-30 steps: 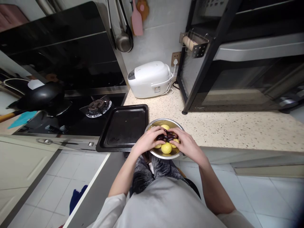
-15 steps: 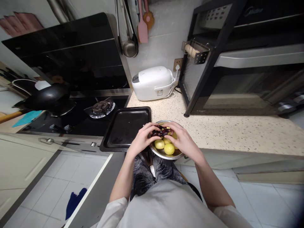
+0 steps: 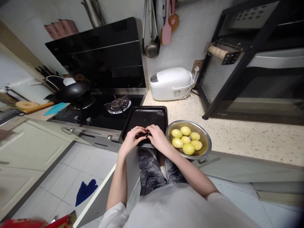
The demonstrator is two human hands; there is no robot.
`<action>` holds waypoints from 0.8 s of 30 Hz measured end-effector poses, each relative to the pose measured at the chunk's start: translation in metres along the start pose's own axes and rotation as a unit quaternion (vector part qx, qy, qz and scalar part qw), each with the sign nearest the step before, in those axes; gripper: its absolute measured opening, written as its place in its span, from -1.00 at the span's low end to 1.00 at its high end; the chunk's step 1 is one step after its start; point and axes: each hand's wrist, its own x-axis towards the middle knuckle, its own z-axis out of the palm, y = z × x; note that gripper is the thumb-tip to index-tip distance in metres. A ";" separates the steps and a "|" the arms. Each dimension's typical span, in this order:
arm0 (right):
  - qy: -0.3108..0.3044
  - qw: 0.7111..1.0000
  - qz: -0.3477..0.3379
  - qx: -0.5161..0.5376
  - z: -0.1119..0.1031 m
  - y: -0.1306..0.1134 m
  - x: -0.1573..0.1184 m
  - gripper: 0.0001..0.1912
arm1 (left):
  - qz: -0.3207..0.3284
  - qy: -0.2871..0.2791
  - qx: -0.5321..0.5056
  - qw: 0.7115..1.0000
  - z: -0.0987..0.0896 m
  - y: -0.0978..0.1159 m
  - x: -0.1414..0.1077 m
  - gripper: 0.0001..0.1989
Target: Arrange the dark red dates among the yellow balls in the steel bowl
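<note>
Both hands, left (image 3: 131, 139) and right (image 3: 157, 136), had carried dark purple pieces (image 3: 142, 135) from steel bowl (image 3: 207, 143) to baking tray (image 3: 147, 117) near edge; I saw them cupped tight. Six yellow potatoes (image 3: 185, 140) stayed behind.

The person wears a pale grey top (image 3: 171, 205) with white sleeves (image 3: 112, 215) pushed up toward the elbows, leaving both forearms bare. Below it show dark trousers (image 3: 152, 171) mottled in black and grey. Both hands are bare, without gloves or rings.
</note>
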 end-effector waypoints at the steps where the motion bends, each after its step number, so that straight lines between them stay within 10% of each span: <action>1: -0.011 1.000 0.002 0.003 0.009 0.000 0.004 -0.70 | -0.009 0.000 -0.001 1.000 -0.001 -0.008 -0.003 -0.87; 13: -0.019 0.997 -0.030 0.073 0.025 0.011 0.011 -0.60 | -0.036 0.028 0.019 0.999 0.003 -0.020 -0.017 -0.84; 19: 0.115 0.987 -0.041 0.101 -0.039 0.009 -0.045 -0.70 | -0.040 0.061 0.074 0.995 0.005 -0.012 -0.013 -0.81; 24: 0.290 0.951 0.074 -0.082 -0.095 0.061 -0.093 -0.65 | -0.065 0.018 0.138 0.988 0.021 -0.011 0.011 -0.60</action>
